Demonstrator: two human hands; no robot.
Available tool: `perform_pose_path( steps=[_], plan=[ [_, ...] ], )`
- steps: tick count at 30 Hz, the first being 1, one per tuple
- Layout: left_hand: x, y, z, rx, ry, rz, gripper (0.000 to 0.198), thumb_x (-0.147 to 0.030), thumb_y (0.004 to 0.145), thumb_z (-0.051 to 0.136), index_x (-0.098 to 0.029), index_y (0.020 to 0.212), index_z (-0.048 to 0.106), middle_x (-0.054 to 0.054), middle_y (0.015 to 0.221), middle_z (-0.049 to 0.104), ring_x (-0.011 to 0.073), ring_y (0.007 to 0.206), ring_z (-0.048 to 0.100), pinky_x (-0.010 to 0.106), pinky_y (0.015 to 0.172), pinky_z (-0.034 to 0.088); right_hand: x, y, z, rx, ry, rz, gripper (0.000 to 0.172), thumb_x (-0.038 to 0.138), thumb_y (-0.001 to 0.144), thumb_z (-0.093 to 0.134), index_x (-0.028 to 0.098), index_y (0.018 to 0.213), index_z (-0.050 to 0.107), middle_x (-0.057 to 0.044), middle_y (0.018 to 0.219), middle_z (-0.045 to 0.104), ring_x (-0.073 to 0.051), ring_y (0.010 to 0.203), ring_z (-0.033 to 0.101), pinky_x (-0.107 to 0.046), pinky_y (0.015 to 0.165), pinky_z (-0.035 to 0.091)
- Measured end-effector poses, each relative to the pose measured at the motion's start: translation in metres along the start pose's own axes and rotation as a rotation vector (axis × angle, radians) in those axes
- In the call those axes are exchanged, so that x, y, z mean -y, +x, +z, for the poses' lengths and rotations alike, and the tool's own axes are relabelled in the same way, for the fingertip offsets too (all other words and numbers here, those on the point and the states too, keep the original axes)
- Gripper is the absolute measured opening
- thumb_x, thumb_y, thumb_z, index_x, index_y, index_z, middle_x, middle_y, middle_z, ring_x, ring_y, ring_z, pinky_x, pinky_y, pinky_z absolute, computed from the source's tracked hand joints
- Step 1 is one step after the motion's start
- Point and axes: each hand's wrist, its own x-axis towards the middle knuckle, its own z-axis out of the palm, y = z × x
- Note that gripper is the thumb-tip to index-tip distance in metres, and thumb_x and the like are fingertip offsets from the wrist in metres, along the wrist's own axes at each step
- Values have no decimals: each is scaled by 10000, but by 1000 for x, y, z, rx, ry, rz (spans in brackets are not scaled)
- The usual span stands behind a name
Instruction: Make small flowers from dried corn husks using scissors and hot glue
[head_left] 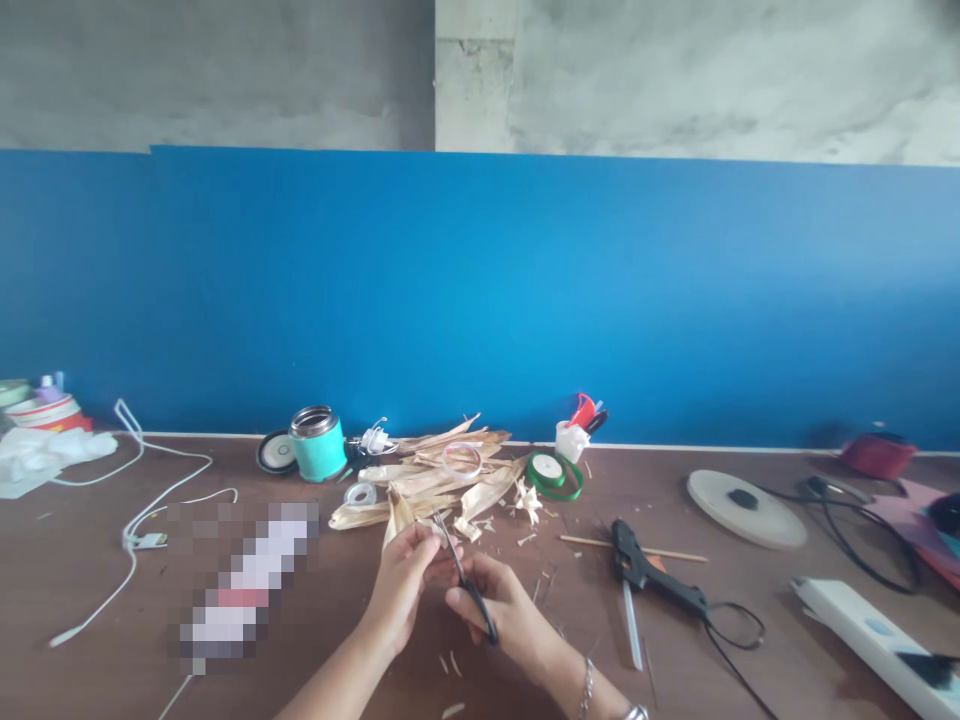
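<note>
My left hand is closed, its fingers pinching a dried corn husk whose pale end rises above the knuckles. Black-handled scissors are in my right hand, with the narrow blades pointing up and away, close by the left fingertips. Whether the blades touch the husk is hard to see. Just beyond both hands lies a heap of dried corn husks. To its right is a small husk flower. Thin husk scraps are scattered on the brown table around my hands.
A black glue gun lies to the right across a wooden stick, near a white power strip. Green ribbon, a turquoise jar and a clear tape roll surround the heap. White cables trail at left.
</note>
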Motion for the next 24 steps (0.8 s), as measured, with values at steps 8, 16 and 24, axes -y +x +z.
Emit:
perform_pose_path(
  steps=[8,16,24],
  plan=[
    [1,0,-2,15,7,17,233,-312,659,739,-150,633,575,83,746,703,212,700,668,310,623,526,-2,2,0,11,16,-10,495,573,597,740,160,765,526,89,520,445,-30,383,351,-167,368,282],
    [0,1,-1,-21,13,24,249,-322,617,759,-148,610,581,85,729,697,216,680,661,317,621,523,-1,0,0,8,3,-2,483,571,610,731,162,770,529,87,534,455,-29,391,357,-164,373,283],
    [4,2,-2,-78,68,64,239,-334,639,745,-146,630,598,52,691,682,184,664,641,298,654,516,1,0,1,-2,-11,-9,478,565,624,720,157,788,531,80,546,467,-35,400,381,-167,386,310]
  ],
)
